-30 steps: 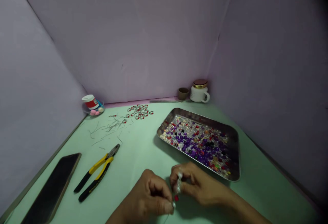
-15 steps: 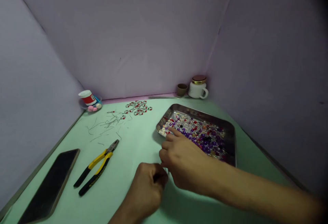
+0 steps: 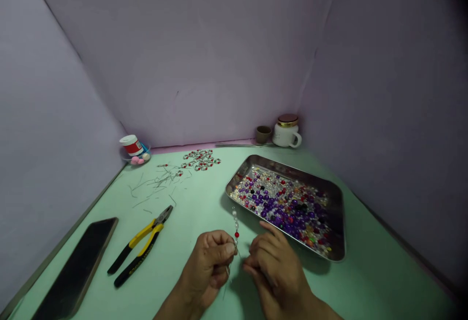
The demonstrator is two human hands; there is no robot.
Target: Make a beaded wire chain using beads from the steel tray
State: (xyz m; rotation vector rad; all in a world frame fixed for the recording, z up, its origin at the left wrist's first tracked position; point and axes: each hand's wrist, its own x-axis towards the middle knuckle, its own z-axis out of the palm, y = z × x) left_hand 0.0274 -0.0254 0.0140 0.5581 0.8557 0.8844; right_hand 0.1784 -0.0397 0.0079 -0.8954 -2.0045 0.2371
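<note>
Pinching a short strand of beads [image 3: 236, 225] upright between thumb and forefinger of the left hand [image 3: 208, 266], close to the near edge of the mint-green table [image 3: 383, 271]. Pearly white beads and a single red bead standing above the fingertips, a thin wire [image 3: 227, 275] trailing below them. Holding the right hand [image 3: 276, 273] half closed just beside the strand, fingers curled together, forefinger pointing toward the tray; impossible to tell from this view whether anything small lies between those fingers.

For a clean hold, keep the pinch tight at the base of the lowest bead, so that nothing slides down the wire. Better also to keep the strand upright and clear of the tray's rim.

Just ahead, toward the right edge, a steel tray [image 3: 338, 208] filled with loose beads [image 3: 281, 208] in purple, red, clear and black. Toward the left edge, a dark smartphone [image 3: 76, 266] and yellow-and-black-handled pliers [image 3: 144, 239]. Nearer the far edge, scattered wire offcuts [image 3: 161, 183] and a cluster of small bead links [image 3: 199, 160]. In the far left corner, a red-and-white tub [image 3: 130, 145]; in the far right corner, a white mug [image 3: 285, 137] with a gold lid and a small brown cup [image 3: 263, 133].
</note>
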